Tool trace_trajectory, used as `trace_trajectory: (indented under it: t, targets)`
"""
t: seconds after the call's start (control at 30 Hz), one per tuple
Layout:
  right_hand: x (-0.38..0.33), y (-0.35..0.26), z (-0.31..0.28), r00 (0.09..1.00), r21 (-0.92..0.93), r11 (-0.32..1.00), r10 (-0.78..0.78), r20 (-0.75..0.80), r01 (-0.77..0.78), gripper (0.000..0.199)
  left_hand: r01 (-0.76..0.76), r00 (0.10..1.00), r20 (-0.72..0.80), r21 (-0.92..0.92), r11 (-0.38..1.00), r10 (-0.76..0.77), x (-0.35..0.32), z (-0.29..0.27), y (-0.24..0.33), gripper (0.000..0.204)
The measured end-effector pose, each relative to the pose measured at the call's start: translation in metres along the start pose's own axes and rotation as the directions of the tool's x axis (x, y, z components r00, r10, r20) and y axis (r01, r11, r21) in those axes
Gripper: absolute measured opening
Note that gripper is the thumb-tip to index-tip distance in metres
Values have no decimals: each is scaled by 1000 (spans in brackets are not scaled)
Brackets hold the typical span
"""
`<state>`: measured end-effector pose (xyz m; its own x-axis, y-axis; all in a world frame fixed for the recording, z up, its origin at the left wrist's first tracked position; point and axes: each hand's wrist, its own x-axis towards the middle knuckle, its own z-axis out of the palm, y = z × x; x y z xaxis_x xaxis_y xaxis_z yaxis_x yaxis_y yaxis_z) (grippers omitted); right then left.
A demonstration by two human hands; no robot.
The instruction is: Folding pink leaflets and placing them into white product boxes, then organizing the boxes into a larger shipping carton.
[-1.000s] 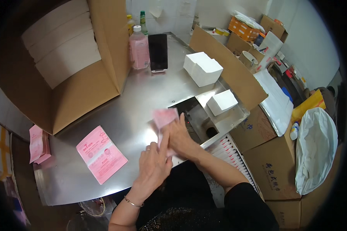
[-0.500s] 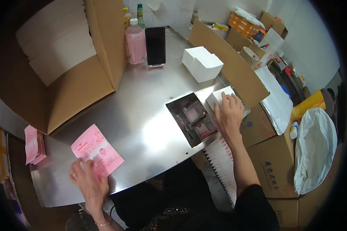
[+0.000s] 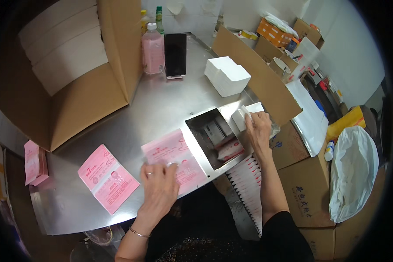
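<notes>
My left hand [image 3: 159,185] holds a pink printed wrapper [image 3: 168,148] by its near part, its fingers bent over it. The wrapper lies low over the steel tabletop, beside a rectangular opening [image 3: 199,126] in the steel. Inside that opening a pink-printed piece can be seen. Further left rests a pile of the same pink wrappers [image 3: 101,168]. On the other side of the opening my right hand [image 3: 260,131] pinches a small wad of white folded tissues [image 3: 239,118]. More white tissues [image 3: 255,107] lie just behind its fingers.
A taller stack of white tissues [image 3: 227,76] stands at the back right, against a cardboard flap [image 3: 257,74]. A large open carton [image 3: 89,107] fills the far left. A phone [image 3: 175,54] and a pink bottle [image 3: 153,50] stand behind. Below right are a row of packs [image 3: 245,187] and cartons [image 3: 308,187].
My left hand has moved right from the pink pile, bringing one wrapper beside the opening. My right hand has drawn some white tissues up from the others. The opening's contents look different.
</notes>
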<state>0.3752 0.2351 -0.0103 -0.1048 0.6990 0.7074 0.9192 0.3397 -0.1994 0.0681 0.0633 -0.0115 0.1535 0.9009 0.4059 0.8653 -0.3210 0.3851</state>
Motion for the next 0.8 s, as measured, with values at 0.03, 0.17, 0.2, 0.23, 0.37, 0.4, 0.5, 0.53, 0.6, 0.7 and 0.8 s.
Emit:
trace_trajectory:
  t: [0.03, 0.17, 0.2, 0.23, 0.37, 0.4, 0.5, 0.53, 0.6, 0.7, 0.8]
  targets:
    - [-1, 0, -1, 1000, -20, 1000, -6, 2, 6, 12, -6, 1000, 5, -4, 1000, 6, -2, 1, -2, 35]
    - [2, 4, -6, 995, 3, 998, 59, 83, -60, 12, 39, 999, -9, -6, 999, -39, -8, 3, -9, 27]
    - [-1, 4, -5, 999, 10, 999, 36, 23, -36, 13, 15, 1000, -1, -40, 999, -15, -9, 3, -10, 25]
    - [-2, 4, -4, 999, 17, 1000, 9, -37, -8, 17, 20, 1000, -5, -37, 999, -20, -9, 6, -12, 25]
    - [-5, -11, -6, 983, -18, 988, -153, -101, 152, 37, -92, 996, 4, -164, 982, 94, -5, 13, -1, 26]
    - [-8, -27, -6, 975, 78, 974, -209, -75, 214, 44, -95, 995, 8, -214, 972, 98, -5, 13, 1, 26]
    - [-58, -122, -26, 730, 359, 701, -679, 77, 615, 34, -43, 998, 43, -159, 986, 50, -10, 1, -8, 50]
    - [-82, -149, -45, 663, 504, 629, -736, 139, 592, 38, -8, 997, 81, -87, 996, 15, -7, -6, -8, 60]
    - [-106, -156, -32, 676, 460, 586, -735, -43, 667, 41, 23, 991, 129, -30, 999, -19, -6, -10, -6, 73]
    - [-58, -153, 4, 724, 228, 855, -516, 457, 466, 35, 75, 997, -31, -31, 997, -76, 1, 8, 11, 74]
    - [-53, -187, 1, 688, 390, 803, -591, 421, 451, 34, 173, 984, -57, 78, 982, -169, 8, 13, 13, 73]
